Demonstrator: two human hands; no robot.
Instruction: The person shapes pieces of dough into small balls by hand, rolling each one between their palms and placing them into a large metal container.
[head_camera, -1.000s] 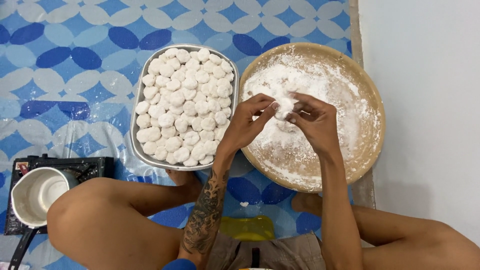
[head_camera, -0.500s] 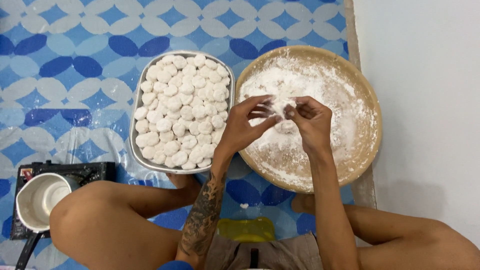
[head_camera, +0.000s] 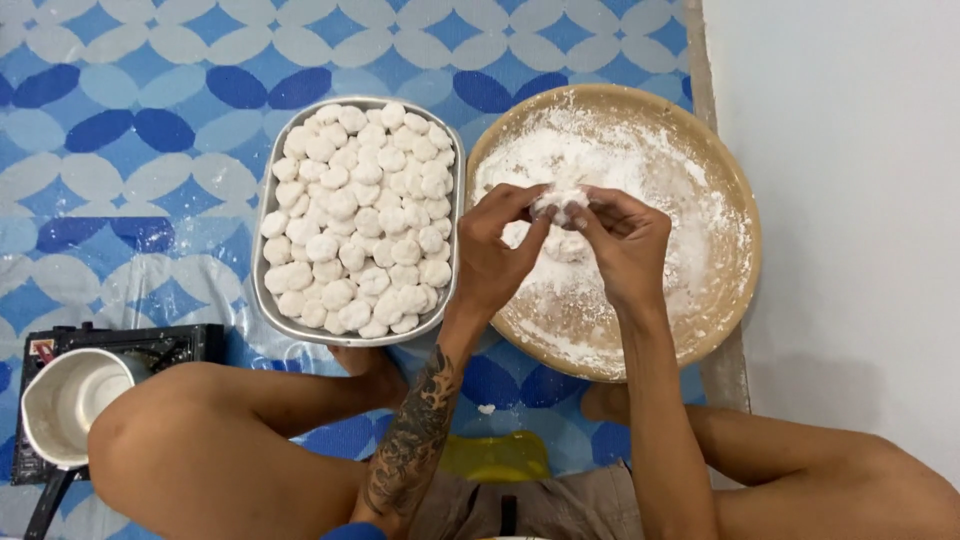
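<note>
Both hands meet over the floured round tray (head_camera: 720, 170): left hand (head_camera: 495, 255) and right hand (head_camera: 625, 245) pinch a small dough piece (head_camera: 560, 203) between fingertips. A metal tray (head_camera: 262, 270) of dough balls (head_camera: 360, 220) sits just left, on the patterned mat (head_camera: 150, 150).

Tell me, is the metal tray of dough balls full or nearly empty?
Full: white dough balls cover the metal tray almost rim to rim, some stacked.

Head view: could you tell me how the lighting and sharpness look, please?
Head view: soft, even light, no glare on the metal tray; faint shadows under both hands, left, right; the dough piece looks slightly soft; floured round tray nearly overexposed.
</note>
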